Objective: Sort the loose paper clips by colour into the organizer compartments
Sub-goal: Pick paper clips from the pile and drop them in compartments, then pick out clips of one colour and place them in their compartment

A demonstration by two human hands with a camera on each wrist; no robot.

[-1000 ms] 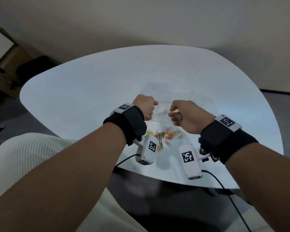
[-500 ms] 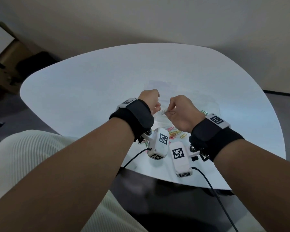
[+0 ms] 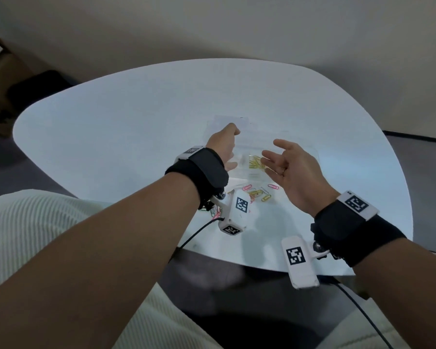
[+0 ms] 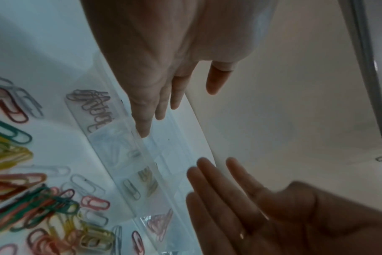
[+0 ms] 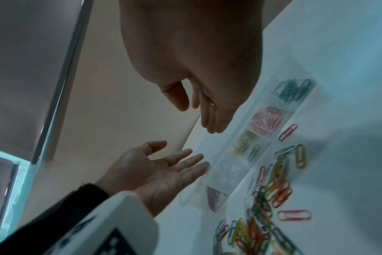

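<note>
Between hands: clear organizer (image 3: 252,157); left hand (image 3: 224,147) and right hand (image 3: 291,165) both spread, empty; loose clips (image 3: 257,193) nearer.

White rounded table (image 3: 136,127), cardboard box (image 3: 0,79) beyond it.

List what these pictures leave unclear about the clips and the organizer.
- Head view: the left hand and its wrist camera cover part of the organizer and the loose clips.
- Wrist views: the clear clips in their compartment blur into the plastic, uncountable.
- Right wrist view: the pile runs off the bottom edge.
</note>
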